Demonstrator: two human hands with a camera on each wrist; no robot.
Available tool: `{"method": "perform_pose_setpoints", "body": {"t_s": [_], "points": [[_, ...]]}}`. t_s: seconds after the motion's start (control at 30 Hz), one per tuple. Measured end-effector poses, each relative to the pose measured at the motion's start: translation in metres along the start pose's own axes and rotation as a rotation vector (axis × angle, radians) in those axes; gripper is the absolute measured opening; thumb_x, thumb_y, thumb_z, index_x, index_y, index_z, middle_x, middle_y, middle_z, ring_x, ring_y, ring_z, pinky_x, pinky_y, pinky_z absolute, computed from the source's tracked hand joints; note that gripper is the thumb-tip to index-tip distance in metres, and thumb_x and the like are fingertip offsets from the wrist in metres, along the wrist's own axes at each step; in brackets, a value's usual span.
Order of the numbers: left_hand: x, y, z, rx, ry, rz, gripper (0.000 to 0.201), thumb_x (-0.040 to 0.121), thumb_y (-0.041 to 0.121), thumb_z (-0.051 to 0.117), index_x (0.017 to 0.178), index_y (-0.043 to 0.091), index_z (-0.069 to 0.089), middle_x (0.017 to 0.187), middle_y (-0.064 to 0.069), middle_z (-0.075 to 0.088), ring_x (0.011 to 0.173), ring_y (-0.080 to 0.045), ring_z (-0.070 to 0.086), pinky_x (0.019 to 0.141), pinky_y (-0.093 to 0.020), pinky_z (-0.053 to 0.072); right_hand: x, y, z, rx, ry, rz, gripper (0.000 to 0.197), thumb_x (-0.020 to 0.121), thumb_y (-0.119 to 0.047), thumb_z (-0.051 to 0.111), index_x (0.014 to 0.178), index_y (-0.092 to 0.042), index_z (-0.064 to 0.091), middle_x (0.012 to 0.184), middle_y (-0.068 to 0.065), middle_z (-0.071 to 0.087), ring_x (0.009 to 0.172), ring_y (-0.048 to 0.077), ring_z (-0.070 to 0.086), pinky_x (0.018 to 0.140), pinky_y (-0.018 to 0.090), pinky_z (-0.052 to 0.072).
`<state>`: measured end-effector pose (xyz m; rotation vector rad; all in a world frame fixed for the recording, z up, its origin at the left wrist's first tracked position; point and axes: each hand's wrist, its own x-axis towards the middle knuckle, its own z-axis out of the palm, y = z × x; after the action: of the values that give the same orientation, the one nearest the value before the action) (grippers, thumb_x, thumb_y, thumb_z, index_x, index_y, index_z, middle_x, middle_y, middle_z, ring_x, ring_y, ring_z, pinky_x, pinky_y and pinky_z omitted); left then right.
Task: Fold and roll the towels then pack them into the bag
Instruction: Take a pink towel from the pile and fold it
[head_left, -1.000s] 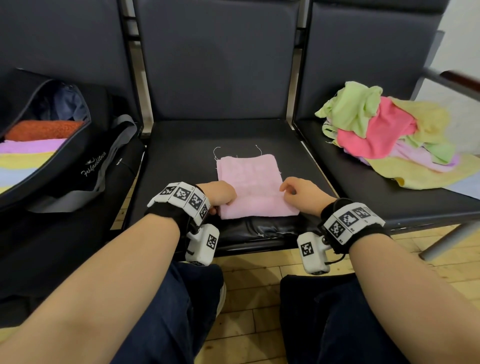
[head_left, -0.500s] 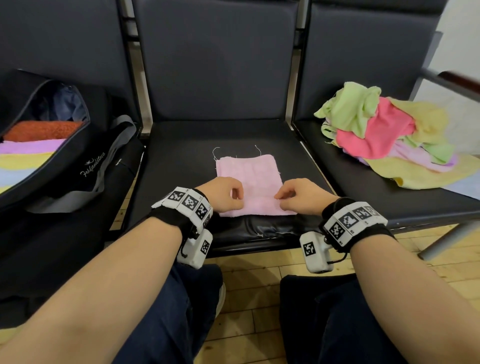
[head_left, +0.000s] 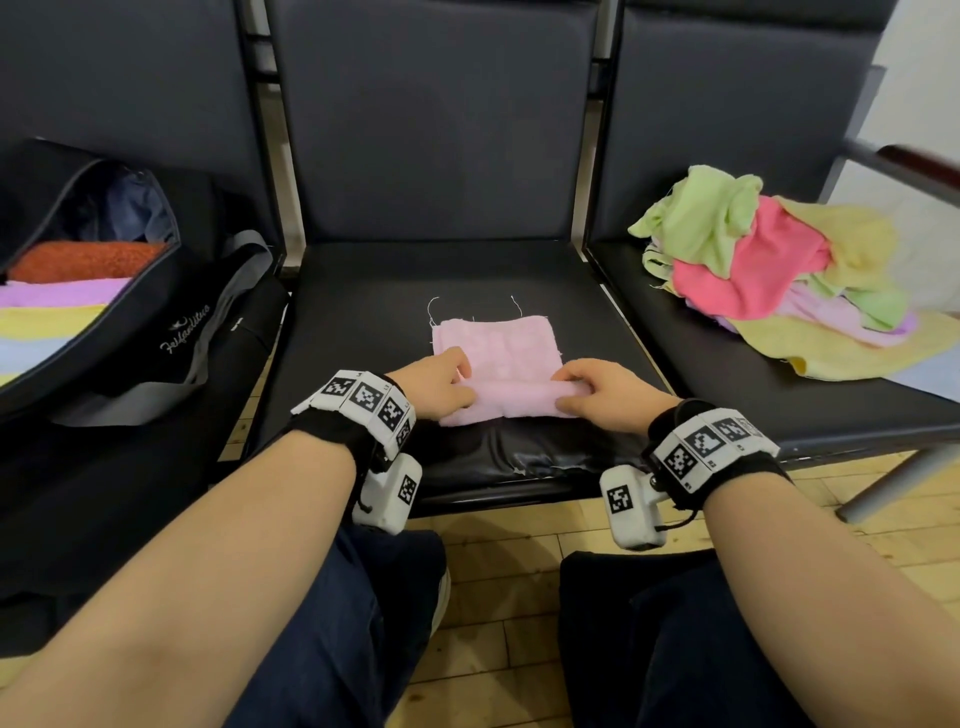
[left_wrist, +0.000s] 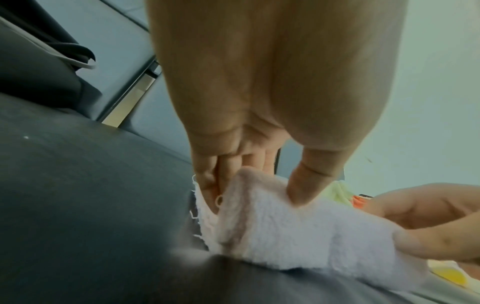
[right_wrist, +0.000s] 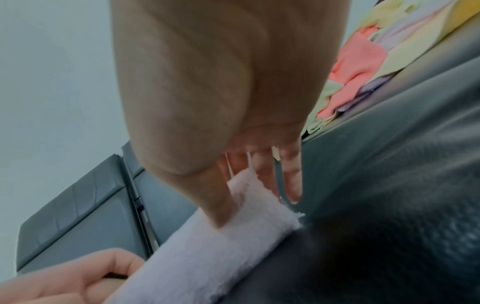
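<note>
Pink towel (head_left: 496, 358) lies on the middle seat (head_left: 363, 291) — near edge already rolled, long axis running left-right. Roll ends are pinched by left hand (head_left: 435, 385) and right hand (head_left: 605, 392); unrolled cloth lies ahead of the fingers (left_wrist: 301, 187), so rolling is judged to go away from the body.

Pink towel (head_left: 496, 345) near edge now rolled up (both hands (head_left: 597, 395))

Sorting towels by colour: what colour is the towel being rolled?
Pale pink towel, clearest in the head view.
</note>
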<state>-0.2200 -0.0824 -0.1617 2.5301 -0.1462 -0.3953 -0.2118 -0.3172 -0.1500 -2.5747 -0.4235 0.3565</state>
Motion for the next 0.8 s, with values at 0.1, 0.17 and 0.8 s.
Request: {"method": "perform_pose_setpoints", "body": {"t_s": [0.1, 0.17, 0.8], "points": [[0.003, 0.003, -0.001, -0.130, 0.012, -0.046, 0.025, 0.087, 0.014, 0.054, 0.110, 0.015, 0.046, 0.099, -0.002, 0.057, 0.088, -0.021, 0.053, 0.083, -0.033, 0.044, 0.002, 0.000, 0.001, 0.118, -0.017, 0.037, 0.026, 0.096, -0.014, 0.052, 0.121, -0.007, 0.060, 0.115, 0.005, 0.059, 0.111, 0.022, 0.053, 0.098, 0.032, 0.038], [0.004, 0.005, -0.002, -0.173, 0.021, -0.055, 0.014, 0.084, 0.011, 0.056, 0.095, 0.016, 0.049, 0.098, -0.006, 0.056, 0.088, -0.021, 0.050, 0.080, -0.033, 0.043, 0.004, 0.001, 0.002, 0.221, -0.021, 0.074, 0.023, 0.097, -0.010, 0.049, 0.114, -0.003, 0.062, 0.114, 0.012, 0.061, 0.110, 0.027, 0.055, 0.099, 0.037, 0.040], [-0.007, 0.003, -0.006, -0.020, 0.042, 0.221, 0.004, 0.085, 0.024, 0.067, 0.084, 0.021, 0.066, 0.079, 0.011, 0.060, 0.073, -0.007, 0.055, 0.070, -0.019, 0.044, -0.001, -0.005, -0.002, 0.001, 0.099, -0.088, 0.011, 0.084, -0.012, 0.064, 0.082, -0.008, 0.074, 0.084, 0.002, 0.071, 0.079, 0.016, 0.063, 0.075, 0.023, 0.047]]}}
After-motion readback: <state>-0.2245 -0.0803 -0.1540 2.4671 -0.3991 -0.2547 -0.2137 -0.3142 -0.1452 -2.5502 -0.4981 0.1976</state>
